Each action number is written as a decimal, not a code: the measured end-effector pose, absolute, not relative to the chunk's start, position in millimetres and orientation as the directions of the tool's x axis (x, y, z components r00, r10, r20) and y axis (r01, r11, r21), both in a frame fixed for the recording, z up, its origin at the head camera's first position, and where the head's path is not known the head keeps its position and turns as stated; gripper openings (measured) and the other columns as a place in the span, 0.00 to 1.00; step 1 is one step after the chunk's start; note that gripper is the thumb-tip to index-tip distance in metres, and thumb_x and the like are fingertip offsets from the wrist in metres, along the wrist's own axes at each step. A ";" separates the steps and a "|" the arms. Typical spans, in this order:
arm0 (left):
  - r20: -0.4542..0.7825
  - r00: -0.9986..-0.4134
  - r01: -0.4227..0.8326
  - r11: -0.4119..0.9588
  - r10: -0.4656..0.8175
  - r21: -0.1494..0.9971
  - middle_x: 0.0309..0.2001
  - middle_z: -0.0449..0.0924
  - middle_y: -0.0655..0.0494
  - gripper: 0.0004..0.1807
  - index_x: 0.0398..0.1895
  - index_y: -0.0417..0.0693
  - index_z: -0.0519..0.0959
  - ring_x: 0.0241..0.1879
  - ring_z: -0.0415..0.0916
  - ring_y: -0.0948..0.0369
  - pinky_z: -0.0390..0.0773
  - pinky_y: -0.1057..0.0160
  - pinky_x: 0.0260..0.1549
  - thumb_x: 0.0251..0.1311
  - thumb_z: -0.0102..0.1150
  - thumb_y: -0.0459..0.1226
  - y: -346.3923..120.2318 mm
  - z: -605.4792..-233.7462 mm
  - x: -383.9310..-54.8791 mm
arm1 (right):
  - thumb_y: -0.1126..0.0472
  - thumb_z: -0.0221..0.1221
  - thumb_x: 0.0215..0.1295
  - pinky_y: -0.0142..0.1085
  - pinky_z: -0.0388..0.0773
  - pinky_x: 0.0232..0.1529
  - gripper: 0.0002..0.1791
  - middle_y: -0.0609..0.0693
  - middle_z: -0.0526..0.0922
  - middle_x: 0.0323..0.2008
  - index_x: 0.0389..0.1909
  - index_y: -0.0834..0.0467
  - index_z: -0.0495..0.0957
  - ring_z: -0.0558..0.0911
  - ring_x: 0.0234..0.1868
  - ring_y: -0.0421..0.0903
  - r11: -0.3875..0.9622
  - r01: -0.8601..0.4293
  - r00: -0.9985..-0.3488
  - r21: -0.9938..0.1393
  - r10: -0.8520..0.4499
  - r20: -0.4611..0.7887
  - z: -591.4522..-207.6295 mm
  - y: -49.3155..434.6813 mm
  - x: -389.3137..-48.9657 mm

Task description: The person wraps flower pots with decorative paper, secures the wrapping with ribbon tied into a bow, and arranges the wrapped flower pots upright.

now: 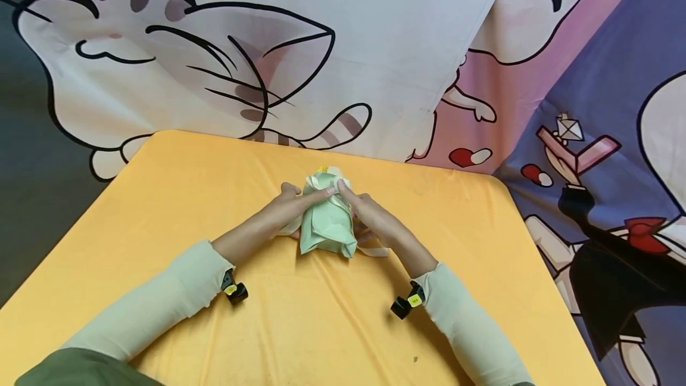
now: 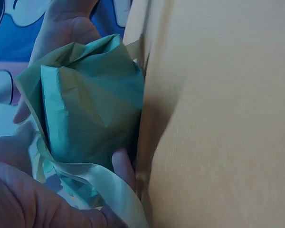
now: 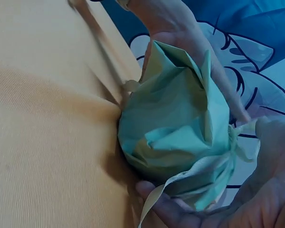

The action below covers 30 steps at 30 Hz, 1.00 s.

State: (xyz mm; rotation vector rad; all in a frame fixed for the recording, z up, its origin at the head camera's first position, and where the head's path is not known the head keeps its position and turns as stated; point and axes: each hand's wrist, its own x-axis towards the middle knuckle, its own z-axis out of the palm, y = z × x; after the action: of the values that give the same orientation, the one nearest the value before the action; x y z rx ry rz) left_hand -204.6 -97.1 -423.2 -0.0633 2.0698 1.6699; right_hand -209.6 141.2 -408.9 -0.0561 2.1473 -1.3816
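A small bouquet wrapped in pale green paper (image 1: 328, 225) lies over the table in the head view, with a bit of yellow and white showing at its far end. A pale ribbon (image 2: 102, 178) runs round the wrapping, and a tied part of it (image 3: 240, 142) shows in the right wrist view. My left hand (image 1: 289, 204) grips the bouquet from the left, its thumb on top near the ribbon. From the right, my right hand (image 1: 374, 217) holds it too, thumb also on top. The thumb tips almost meet. Fingers under the wrapping are partly hidden.
A yellow cloth (image 1: 257, 338) covers the table. Behind it hangs a printed cloth with a cartoon cat (image 1: 187, 76); another printed cloth (image 1: 589, 195) stands on the right. One loose ribbon end (image 1: 375, 251) trails right of the bouquet. Each wrist wears a small black camera (image 1: 236, 292).
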 end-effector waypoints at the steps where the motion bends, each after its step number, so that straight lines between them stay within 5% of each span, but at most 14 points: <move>1: -0.405 -0.873 -0.340 0.257 0.271 0.905 0.61 0.74 0.37 0.63 0.80 0.34 0.47 0.34 0.87 0.58 0.92 0.57 0.34 0.69 0.68 0.70 -97.4 -422.9 -206.4 | 0.14 0.46 0.76 0.38 0.83 0.30 0.47 0.47 0.77 0.25 0.41 0.58 0.81 0.81 0.26 0.44 0.476 0.254 -0.823 -0.842 -0.351 -0.447 -408.7 139.8 -210.9; 4: -0.435 -0.848 -0.360 0.272 0.303 0.892 0.48 0.83 0.41 0.53 0.73 0.23 0.64 0.23 0.86 0.61 0.90 0.60 0.25 0.74 0.67 0.64 -99.5 -422.5 -211.3 | 0.18 0.50 0.78 0.36 0.76 0.28 0.42 0.43 0.72 0.19 0.32 0.53 0.84 0.73 0.23 0.41 0.504 0.222 -0.797 -0.835 -0.400 -0.453 -408.1 138.2 -214.4; 8: -0.465 -0.832 -0.381 0.296 0.304 0.876 0.33 0.86 0.51 0.35 0.51 0.34 0.87 0.21 0.84 0.62 0.88 0.63 0.22 0.76 0.67 0.62 -103.4 -423.4 -217.3 | 0.23 0.51 0.82 0.36 0.83 0.33 0.39 0.45 0.83 0.27 0.42 0.55 0.89 0.81 0.29 0.41 0.528 0.229 -0.775 -0.818 -0.409 -0.481 -406.6 141.5 -217.0; 14: -0.526 -0.785 -0.433 0.319 0.326 0.843 0.25 0.84 0.53 0.36 0.51 0.37 0.86 0.20 0.82 0.62 0.85 0.66 0.21 0.76 0.65 0.65 -107.4 -425.3 -220.7 | 0.26 0.52 0.84 0.41 0.90 0.43 0.40 0.51 0.92 0.49 0.60 0.59 0.88 0.90 0.44 0.47 0.520 0.295 -0.731 -0.802 -0.418 -0.540 -405.7 147.0 -220.9; 25: -0.496 -0.801 -0.397 0.323 0.335 0.859 0.20 0.81 0.56 0.31 0.50 0.40 0.86 0.13 0.67 0.67 0.71 0.70 0.16 0.77 0.67 0.62 -105.2 -420.1 -224.7 | 0.35 0.56 0.87 0.35 0.87 0.31 0.30 0.51 0.87 0.31 0.42 0.58 0.88 0.86 0.30 0.45 0.526 0.257 -0.733 -0.811 -0.441 -0.518 -392.1 147.0 -229.5; 30: -0.400 -0.863 -0.298 0.327 0.309 0.897 0.31 0.84 0.57 0.28 0.62 0.44 0.83 0.23 0.69 0.62 0.66 0.67 0.21 0.79 0.68 0.57 -103.7 -402.0 -236.0 | 0.43 0.56 0.90 0.35 0.89 0.36 0.24 0.51 0.88 0.45 0.58 0.62 0.84 0.86 0.42 0.46 0.462 0.190 -0.770 -0.866 -0.477 -0.423 -378.1 144.2 -240.5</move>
State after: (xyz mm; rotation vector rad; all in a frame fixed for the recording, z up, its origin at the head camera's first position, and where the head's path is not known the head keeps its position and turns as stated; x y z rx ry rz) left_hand -236.0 -103.7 -402.0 0.0095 2.0871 1.5698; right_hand -240.5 144.2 -378.1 -0.2376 2.0708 -1.3374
